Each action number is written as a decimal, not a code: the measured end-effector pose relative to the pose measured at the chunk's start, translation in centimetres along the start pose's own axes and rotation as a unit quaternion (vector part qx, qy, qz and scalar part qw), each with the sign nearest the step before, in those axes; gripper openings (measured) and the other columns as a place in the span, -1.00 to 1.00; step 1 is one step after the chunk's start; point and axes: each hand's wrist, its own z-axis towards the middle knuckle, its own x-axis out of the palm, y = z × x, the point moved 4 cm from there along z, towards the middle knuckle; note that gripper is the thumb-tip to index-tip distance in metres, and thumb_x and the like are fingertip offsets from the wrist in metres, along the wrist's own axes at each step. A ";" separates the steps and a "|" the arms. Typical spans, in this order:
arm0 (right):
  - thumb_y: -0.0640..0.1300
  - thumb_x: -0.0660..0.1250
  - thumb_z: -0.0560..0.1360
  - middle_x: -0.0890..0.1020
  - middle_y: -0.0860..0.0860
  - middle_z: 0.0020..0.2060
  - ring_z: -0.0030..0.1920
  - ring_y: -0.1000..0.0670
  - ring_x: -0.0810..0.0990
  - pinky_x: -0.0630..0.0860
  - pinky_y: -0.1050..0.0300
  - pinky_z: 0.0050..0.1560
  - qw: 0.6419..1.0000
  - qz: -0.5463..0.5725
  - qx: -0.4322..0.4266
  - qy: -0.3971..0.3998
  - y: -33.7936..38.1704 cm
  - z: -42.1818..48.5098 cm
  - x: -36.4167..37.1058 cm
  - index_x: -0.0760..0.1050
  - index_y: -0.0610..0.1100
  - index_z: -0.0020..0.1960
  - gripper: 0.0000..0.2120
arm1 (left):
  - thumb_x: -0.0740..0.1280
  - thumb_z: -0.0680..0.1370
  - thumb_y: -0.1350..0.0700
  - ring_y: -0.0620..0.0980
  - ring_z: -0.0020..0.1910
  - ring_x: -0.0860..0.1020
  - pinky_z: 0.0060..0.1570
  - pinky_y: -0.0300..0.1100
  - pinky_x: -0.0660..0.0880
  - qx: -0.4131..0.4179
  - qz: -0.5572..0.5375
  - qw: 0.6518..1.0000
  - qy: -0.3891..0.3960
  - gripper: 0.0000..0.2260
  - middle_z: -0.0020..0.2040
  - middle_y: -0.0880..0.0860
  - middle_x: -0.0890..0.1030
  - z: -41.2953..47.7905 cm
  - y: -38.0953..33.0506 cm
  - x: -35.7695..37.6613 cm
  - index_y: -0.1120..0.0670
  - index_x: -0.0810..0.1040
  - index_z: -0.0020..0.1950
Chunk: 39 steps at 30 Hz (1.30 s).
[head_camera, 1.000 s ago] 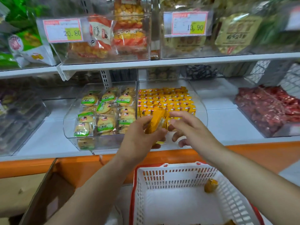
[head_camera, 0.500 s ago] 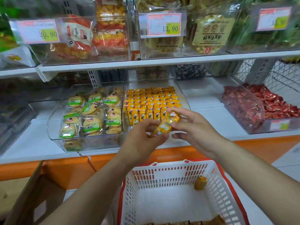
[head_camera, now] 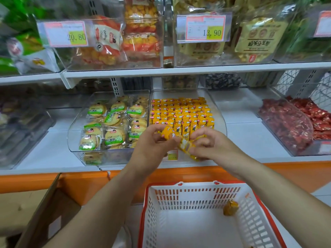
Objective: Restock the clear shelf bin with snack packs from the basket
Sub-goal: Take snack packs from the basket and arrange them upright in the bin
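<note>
1. Two hands, left hand [head_camera: 152,145] and right hand [head_camera: 213,145], pinch yellow snack packs [head_camera: 186,144] with closed fingers, at the clear shelf bin [head_camera: 219,120] front.
2. One yellow pack [head_camera: 230,207] lies in the white basket [head_camera: 197,194], below the bin.

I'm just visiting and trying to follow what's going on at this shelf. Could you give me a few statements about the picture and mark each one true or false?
1. Both hands, left and right, hold yellow snack packs in front of the clear shelf bin. True.
2. The bin of yellow packs sits left of the bin of green-labelled biscuits. False: it sits to their right.
3. The white basket is piled full. False: it is nearly bare, with one yellow pack by its right wall and little else in view.
4. The price tag above the yellow packs reads 13.90. True.
5. The red packets lie on the upper shelf. False: they are on the lower shelf, to the right.
</note>
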 end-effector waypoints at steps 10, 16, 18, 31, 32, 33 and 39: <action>-0.19 0.49 0.47 0.60 -0.03 0.07 -0.14 -0.10 0.70 0.63 0.07 -0.23 0.998 -0.029 -0.064 -0.003 0.9 1.3 3.6 0.40 0.21 0.32 -0.45 | 0.56 0.44 0.12 0.05 -0.01 0.69 -0.13 -0.17 0.62 0.016 0.024 0.998 -0.051 -0.73 0.01 0.11 0.70 0.3 0.6 -1.9 -0.01 0.60 0.08; -0.26 0.52 0.43 0.59 -0.06 -0.04 -0.25 -0.07 0.68 0.67 -0.09 -0.16 0.995 -0.022 -0.066 -0.067 0.5 2.3 3.0 0.47 0.11 0.19 -0.54 | 0.54 0.50 0.07 -0.09 -0.04 0.68 -0.12 -0.20 0.65 0.019 0.095 0.989 -0.108 -0.78 -0.08 -0.08 0.72 0.6 1.2 -3.8 -0.04 0.62 0.10; -0.26 0.53 0.41 0.57 -0.13 -0.17 -0.27 -0.08 0.62 0.62 -0.08 -0.11 0.990 -0.011 -0.066 -0.125 0.5 3.3 1.8 0.44 0.10 0.14 -0.55 | 0.53 0.51 0.03 -0.11 -0.04 0.64 -0.05 -0.09 0.66 0.017 0.207 0.967 -0.145 -0.72 -0.03 -0.12 0.68 0.8 1.8 -4.7 -0.03 0.60 0.19; -0.35 0.51 0.41 0.47 0.03 0.08 -0.24 0.00 0.74 0.68 0.09 -0.17 0.993 -0.024 -0.039 -0.106 -1.6 15.3 1.6 0.43 0.00 0.17 -0.54 | 0.39 0.53 -0.25 0.01 0.12 0.61 0.26 -0.01 0.38 -0.020 0.464 0.874 -0.144 -0.59 0.08 -0.09 0.69 1.9 5.0 -4.8 -0.06 0.53 0.27; -0.35 0.51 0.42 0.48 0.04 0.08 -0.25 0.01 0.74 0.67 0.12 -0.19 0.993 -0.043 -0.043 -0.097 -1.9 15.6 1.7 0.43 0.02 0.14 -0.54 | 0.40 0.53 -0.25 0.00 0.11 0.61 0.26 -0.01 0.38 -0.021 0.464 0.873 -0.147 -0.59 0.08 -0.09 0.69 2.1 5.1 -4.9 -0.06 0.53 0.27; -0.33 0.51 0.42 0.51 0.07 0.05 -0.26 0.02 0.74 0.67 0.13 -0.20 0.993 -0.064 -0.050 -0.090 -2.0 15.9 1.7 0.43 0.06 0.10 -0.56 | 0.40 0.52 -0.25 0.00 0.11 0.62 0.27 -0.01 0.39 -0.020 0.463 0.873 -0.149 -0.58 0.08 -0.09 0.69 2.2 5.2 -4.9 -0.06 0.53 0.28; -0.16 0.56 0.41 0.62 0.13 -0.09 -0.31 0.13 0.69 0.59 0.20 -0.26 0.963 -0.217 -0.136 -0.087 -1.2 16.2 2.1 0.42 0.10 0.09 -0.59 | 0.40 0.53 -0.22 -0.01 0.12 0.62 0.26 -0.01 0.34 -0.018 0.466 0.869 -0.165 -0.61 0.10 -0.10 0.70 2.5 5.6 -5.1 -0.08 0.51 0.27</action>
